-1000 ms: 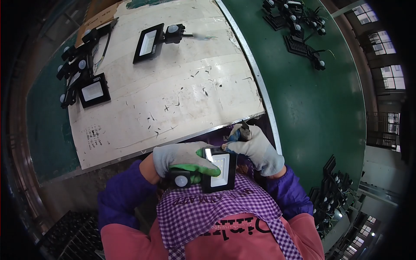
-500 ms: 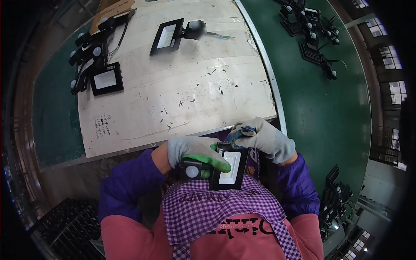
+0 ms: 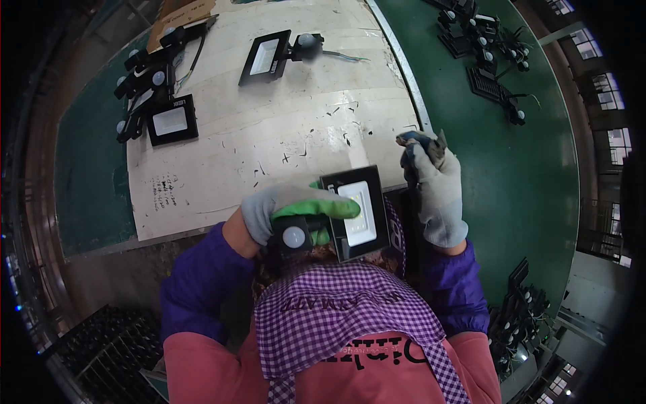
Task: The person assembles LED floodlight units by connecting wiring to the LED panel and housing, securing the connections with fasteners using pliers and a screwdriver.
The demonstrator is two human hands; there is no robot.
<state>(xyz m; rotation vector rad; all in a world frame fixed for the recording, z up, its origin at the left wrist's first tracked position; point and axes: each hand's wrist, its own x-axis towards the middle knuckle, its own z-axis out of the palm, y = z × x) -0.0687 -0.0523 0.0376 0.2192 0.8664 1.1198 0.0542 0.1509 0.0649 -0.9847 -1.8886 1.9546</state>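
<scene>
We have the lamp gripped in our left hand by the table edge, where it could slip if our thumb slid on its smooth face, but we cannot tell whether our right hand grips anything

Evenly lit; soft glare on the white board; dark, curved edges.

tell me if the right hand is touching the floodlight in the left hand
Apart. The head view shows a strip of white tabletop between the right hand and the floodlight held by the left hand.
</scene>
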